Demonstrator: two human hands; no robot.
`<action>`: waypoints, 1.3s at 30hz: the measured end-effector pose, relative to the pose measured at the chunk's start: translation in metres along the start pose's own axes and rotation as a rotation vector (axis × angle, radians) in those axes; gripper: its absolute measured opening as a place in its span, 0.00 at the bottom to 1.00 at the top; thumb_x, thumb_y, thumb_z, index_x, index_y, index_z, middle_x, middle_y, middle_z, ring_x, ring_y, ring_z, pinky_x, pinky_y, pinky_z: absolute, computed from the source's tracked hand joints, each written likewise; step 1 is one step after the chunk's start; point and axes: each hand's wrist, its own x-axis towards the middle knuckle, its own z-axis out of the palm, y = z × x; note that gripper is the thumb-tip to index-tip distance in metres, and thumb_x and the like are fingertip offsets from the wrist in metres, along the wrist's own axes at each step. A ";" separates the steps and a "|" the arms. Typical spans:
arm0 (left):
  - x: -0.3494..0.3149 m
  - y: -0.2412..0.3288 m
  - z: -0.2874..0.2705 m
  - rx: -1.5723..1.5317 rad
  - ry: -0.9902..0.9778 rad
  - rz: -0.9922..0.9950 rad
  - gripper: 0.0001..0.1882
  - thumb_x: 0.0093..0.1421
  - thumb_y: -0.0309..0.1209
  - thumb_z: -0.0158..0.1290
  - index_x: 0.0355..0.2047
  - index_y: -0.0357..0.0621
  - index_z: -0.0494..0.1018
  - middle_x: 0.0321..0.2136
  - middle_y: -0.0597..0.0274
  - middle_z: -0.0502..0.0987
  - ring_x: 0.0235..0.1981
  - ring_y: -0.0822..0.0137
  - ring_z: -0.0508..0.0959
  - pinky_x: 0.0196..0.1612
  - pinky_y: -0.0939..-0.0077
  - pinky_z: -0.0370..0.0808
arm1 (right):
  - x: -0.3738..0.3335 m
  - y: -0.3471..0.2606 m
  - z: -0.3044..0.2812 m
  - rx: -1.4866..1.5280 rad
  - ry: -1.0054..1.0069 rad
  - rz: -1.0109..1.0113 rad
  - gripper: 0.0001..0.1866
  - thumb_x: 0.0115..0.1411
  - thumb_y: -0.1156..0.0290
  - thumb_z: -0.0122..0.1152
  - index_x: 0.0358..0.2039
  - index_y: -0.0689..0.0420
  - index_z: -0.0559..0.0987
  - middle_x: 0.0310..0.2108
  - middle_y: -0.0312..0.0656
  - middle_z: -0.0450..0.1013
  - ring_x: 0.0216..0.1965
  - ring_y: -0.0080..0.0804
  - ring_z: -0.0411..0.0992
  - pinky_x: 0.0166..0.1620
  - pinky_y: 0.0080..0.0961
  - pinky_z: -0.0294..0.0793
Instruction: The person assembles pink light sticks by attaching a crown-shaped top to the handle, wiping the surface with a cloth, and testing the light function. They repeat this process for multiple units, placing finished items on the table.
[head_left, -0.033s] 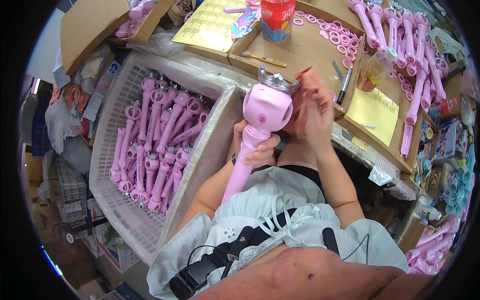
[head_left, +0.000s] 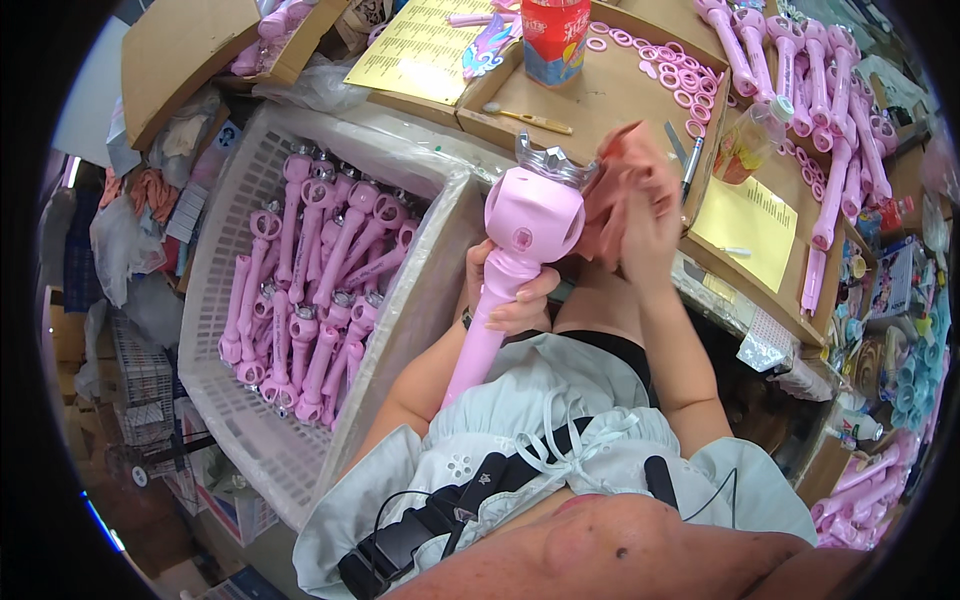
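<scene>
My left hand (head_left: pixel 515 300) is wrapped round the handle of a pink toy wand (head_left: pixel 533 212), held upright with a slight tilt above my lap. The wand has a round head with openings and a silver crown (head_left: pixel 555 163) on top. In my right hand (head_left: pixel 648 238) a crumpled salmon-coloured cloth (head_left: pixel 625 185) is gripped, just right of the wand's head. Some fingers of that hand are hidden by the cloth and slightly blurred.
Left of me, a white plastic basket (head_left: pixel 225 420) holds many similar wands. On the table ahead are a cardboard tray (head_left: pixel 610 105) with pink rings (head_left: pixel 685 80), a red cup (head_left: pixel 553 40), a toothbrush (head_left: pixel 528 117), a marker (head_left: pixel 691 165) and yellow sheets (head_left: pixel 745 230). More wands (head_left: pixel 820 80) lie at the far right.
My right hand and the cloth have shifted a little to the right, away from the wand's head, and the cloth has spread wider. The left hand and wand hold still.
</scene>
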 end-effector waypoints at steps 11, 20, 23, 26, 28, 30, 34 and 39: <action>-0.004 0.011 0.012 0.908 0.506 0.147 0.37 0.57 0.55 0.46 0.49 0.28 0.60 0.40 0.43 0.69 0.20 0.67 0.73 0.17 0.78 0.72 | 0.092 -0.016 -0.058 -0.892 0.010 -0.351 0.23 0.52 0.71 0.61 0.48 0.62 0.69 0.44 0.52 0.68 0.46 0.45 0.66 0.50 0.33 0.64; 0.030 0.013 0.020 1.247 0.794 0.197 0.43 0.54 0.24 0.56 0.63 0.52 0.42 0.49 0.54 0.64 0.35 0.69 0.75 0.31 0.76 0.77 | -0.071 -0.051 -0.144 -1.172 -0.073 -0.024 0.07 0.49 0.80 0.60 0.31 0.61 0.77 0.32 0.44 0.74 0.33 0.42 0.71 0.38 0.31 0.70; 0.045 0.005 0.013 1.477 0.824 0.214 0.47 0.51 0.23 0.60 0.64 0.50 0.42 0.50 0.52 0.64 0.42 0.71 0.72 0.35 0.79 0.76 | -0.091 -0.044 -0.154 -1.530 -0.105 0.049 0.16 0.47 0.72 0.63 0.38 0.57 0.76 0.38 0.42 0.70 0.41 0.43 0.68 0.46 0.38 0.64; 0.052 0.001 0.009 1.610 0.790 0.149 0.47 0.50 0.23 0.60 0.63 0.45 0.42 0.52 0.51 0.63 0.50 0.65 0.68 0.49 0.74 0.69 | -0.103 -0.038 -0.164 -1.652 -0.144 -0.051 0.20 0.45 0.67 0.66 0.40 0.55 0.76 0.39 0.41 0.70 0.45 0.40 0.66 0.53 0.42 0.59; 0.055 -0.001 0.008 1.692 0.752 0.163 0.48 0.49 0.24 0.61 0.63 0.44 0.42 0.51 0.51 0.64 0.50 0.66 0.68 0.50 0.73 0.68 | -0.106 -0.036 -0.174 -1.588 -0.206 -0.164 0.19 0.43 0.69 0.67 0.38 0.57 0.77 0.37 0.42 0.71 0.44 0.42 0.67 0.51 0.40 0.61; 0.058 -0.001 0.006 1.825 0.708 0.153 0.49 0.49 0.24 0.61 0.64 0.45 0.41 0.48 0.52 0.66 0.45 0.68 0.71 0.42 0.76 0.73 | -0.105 -0.034 -0.183 -1.497 -0.257 -0.248 0.18 0.43 0.72 0.68 0.37 0.57 0.77 0.35 0.42 0.72 0.41 0.42 0.68 0.48 0.38 0.65; 0.062 -0.008 0.004 1.982 0.649 0.142 0.50 0.47 0.23 0.62 0.64 0.42 0.41 0.51 0.51 0.65 0.50 0.65 0.68 0.51 0.72 0.67 | -0.095 -0.031 -0.181 -1.244 -0.170 -0.260 0.14 0.44 0.80 0.64 0.34 0.58 0.76 0.32 0.43 0.72 0.33 0.39 0.71 0.38 0.32 0.70; 0.063 -0.016 0.003 2.042 0.703 0.126 0.50 0.46 0.24 0.62 0.64 0.41 0.42 0.54 0.49 0.62 0.53 0.60 0.66 0.55 0.69 0.64 | -0.070 -0.036 -0.133 -0.953 0.067 -0.313 0.12 0.46 0.85 0.59 0.33 0.59 0.74 0.29 0.45 0.71 0.29 0.36 0.71 0.30 0.27 0.71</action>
